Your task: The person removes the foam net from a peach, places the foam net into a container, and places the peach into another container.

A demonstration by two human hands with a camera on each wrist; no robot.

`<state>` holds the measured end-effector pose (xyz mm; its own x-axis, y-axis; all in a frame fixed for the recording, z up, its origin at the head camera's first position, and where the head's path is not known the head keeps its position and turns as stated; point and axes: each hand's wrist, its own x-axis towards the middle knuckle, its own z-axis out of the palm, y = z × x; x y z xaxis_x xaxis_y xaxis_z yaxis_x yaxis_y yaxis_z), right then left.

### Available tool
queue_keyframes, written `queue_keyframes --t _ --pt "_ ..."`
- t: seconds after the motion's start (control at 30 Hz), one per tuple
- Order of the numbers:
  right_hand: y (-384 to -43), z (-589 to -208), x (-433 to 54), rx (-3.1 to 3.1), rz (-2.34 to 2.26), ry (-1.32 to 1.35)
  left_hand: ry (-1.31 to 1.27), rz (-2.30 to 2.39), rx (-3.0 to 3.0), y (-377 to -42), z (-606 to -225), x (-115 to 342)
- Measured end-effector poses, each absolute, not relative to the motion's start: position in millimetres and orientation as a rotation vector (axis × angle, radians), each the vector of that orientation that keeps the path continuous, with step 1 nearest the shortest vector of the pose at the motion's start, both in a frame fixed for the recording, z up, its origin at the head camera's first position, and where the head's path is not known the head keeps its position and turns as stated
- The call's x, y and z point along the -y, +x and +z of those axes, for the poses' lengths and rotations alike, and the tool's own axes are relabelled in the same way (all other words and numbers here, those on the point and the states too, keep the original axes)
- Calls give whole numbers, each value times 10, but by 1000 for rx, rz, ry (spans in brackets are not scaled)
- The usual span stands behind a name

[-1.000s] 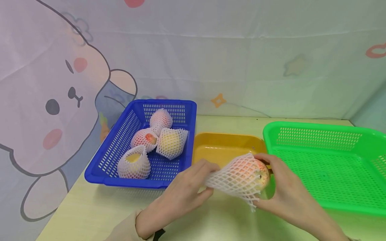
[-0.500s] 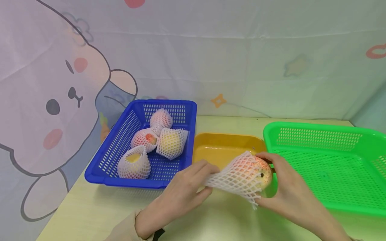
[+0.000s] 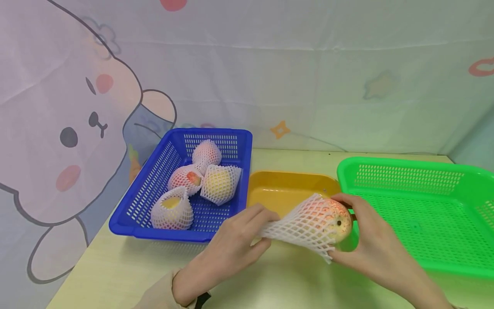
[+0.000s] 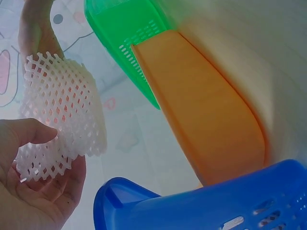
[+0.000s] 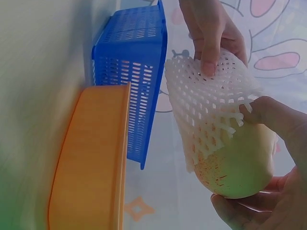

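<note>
A red-and-yellow apple (image 3: 341, 225), with a dark spot on its end, is partly inside a white foam net sleeve (image 3: 299, 227). My left hand (image 3: 239, 236) pinches the gathered left end of the sleeve between thumb and fingers. Around the apple's bare right end curl the thumb and fingers of my right hand (image 3: 370, 240). In the right wrist view the apple (image 5: 240, 167) shows its smooth yellowish side, and the right thumb lies at the sleeve's edge. The left wrist view shows the net sleeve (image 4: 62, 105) across the left fingers, hiding most of the fruit.
Several fruits in foam nets, one of them a yellow fruit (image 3: 218, 183), lie in the blue basket (image 3: 247, 171) at the left. Behind the hands sits a yellow tray (image 3: 289, 189). A green basket (image 3: 409, 214) stands on the right of the table (image 3: 115, 274).
My right hand has shifted slightly right with the apple, and more of the fruit's bare end now shows outside the net. The left hand keeps its pinch on the sleeve, almost unmoved.
</note>
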<state>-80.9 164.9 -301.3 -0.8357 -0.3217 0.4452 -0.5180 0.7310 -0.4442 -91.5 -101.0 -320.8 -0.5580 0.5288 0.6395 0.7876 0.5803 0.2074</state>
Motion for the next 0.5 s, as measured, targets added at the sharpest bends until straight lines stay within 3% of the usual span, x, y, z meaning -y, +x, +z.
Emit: queue_keyframes --t 0.5 --pt "-811 -3014 -1679 2599 814 631 -1035 -663 2288 -916 -3204 1018"
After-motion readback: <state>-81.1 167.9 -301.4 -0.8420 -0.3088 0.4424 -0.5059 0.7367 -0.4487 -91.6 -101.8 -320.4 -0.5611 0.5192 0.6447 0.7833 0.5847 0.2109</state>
